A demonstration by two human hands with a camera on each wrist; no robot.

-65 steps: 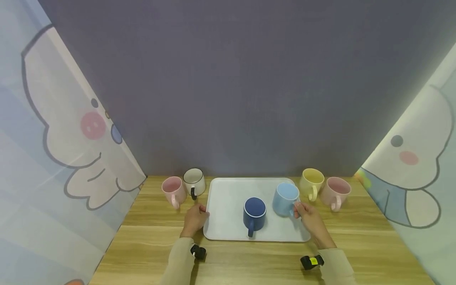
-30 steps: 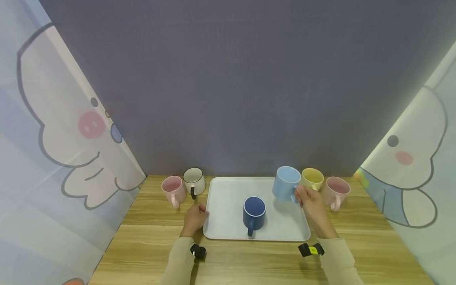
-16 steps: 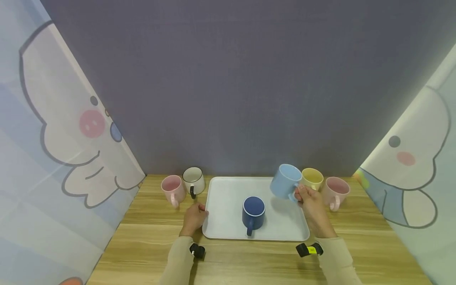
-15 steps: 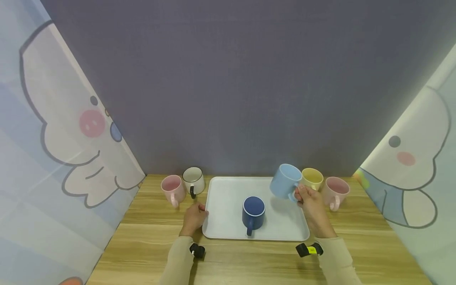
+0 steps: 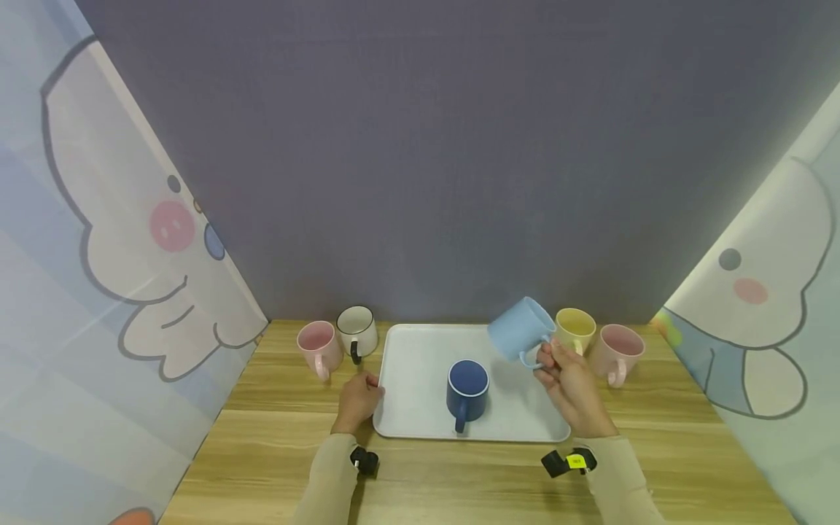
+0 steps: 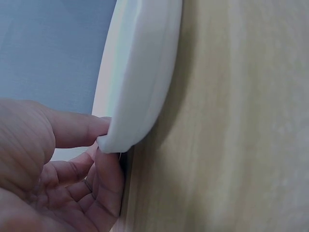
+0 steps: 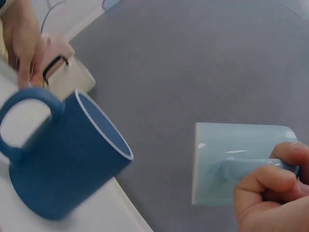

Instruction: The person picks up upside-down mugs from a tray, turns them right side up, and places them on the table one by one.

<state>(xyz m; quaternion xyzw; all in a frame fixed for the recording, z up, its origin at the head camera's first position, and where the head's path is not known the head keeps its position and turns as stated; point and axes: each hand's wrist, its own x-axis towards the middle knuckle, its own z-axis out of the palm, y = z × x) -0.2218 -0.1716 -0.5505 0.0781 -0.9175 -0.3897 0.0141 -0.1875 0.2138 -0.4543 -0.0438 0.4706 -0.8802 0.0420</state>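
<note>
My right hand [image 5: 572, 386] pinches the handle of a light blue mug [image 5: 521, 329] between thumb and fingers. The mug hangs above the right back part of a white tray [image 5: 413, 357], tipped over with its mouth turned to the right. On the tray, right of its middle, a dark blue mug [image 5: 468, 394] stands upright, handle toward me. At the tray's left edge my left hand [image 5: 358, 399] grips the rim. The left wrist view shows the thumb on the upper side of the tray rim [image 6: 145, 82] and curled fingers [image 6: 108, 179] below it.
Left of the tray, a pink mug [image 5: 319, 348] and a white mug [image 5: 357, 334] with black rim and handle stand on the wooden table [image 5: 446, 481]. A yellow mug [image 5: 575, 330] and another pink mug [image 5: 617, 351] stand at its right. A grey wall [image 5: 420, 182] rises behind.
My right hand has lifted the light blue mug off the tray and tilted it, its base swinging up to the left. The left hand has stayed at the tray's edge.
</note>
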